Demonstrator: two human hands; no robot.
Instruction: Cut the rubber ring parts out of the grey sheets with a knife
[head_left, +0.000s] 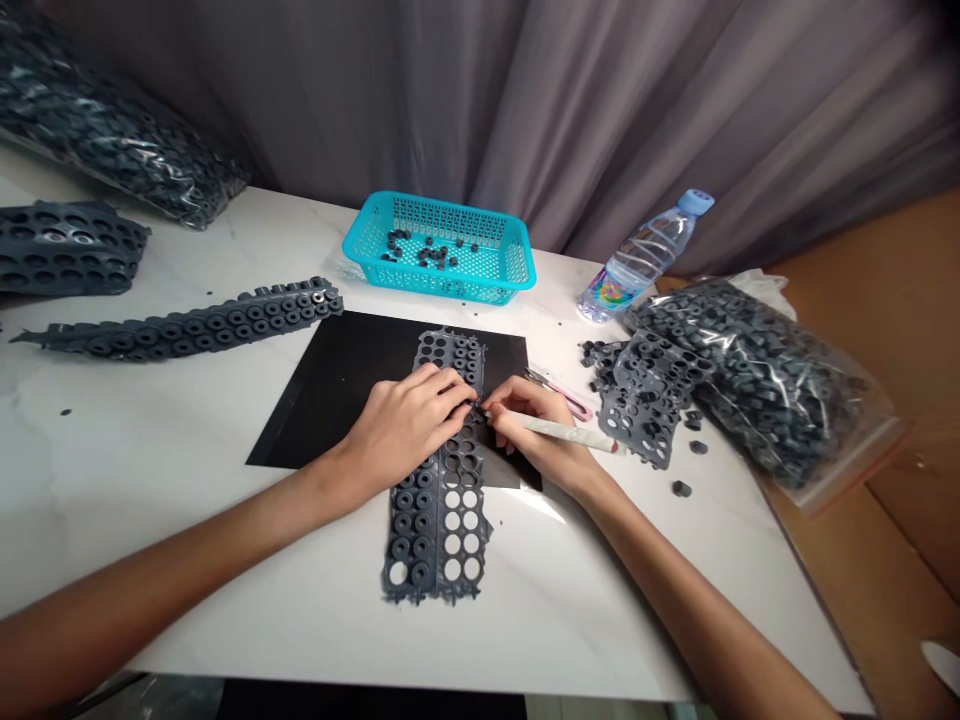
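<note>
A dark grey moulded rubber sheet [437, 500] with rows of ring-shaped parts and round holes lies lengthwise in front of me, its upper part over a black mat [330, 390]. My left hand [411, 420] rests across the sheet, fingers bent and pressed together, gripping it near its right edge. In my right hand [536, 425] is a slim pen-like tool [566, 431] with a whitish wrapped handle, its tip meeting the sheet beside my left fingertips. What sits right under those fingertips is hidden. Many right-column holes nearest me show white table through them.
A turquoise basket [439, 290] with small dark parts stands at the back. On the right are a water bottle [637, 260], pink-handled tweezers [574, 400], a rubber sheet piece [649, 400] and a bag of parts [780, 390]. Leftward lie a strip [202, 325] and another bag [112, 120].
</note>
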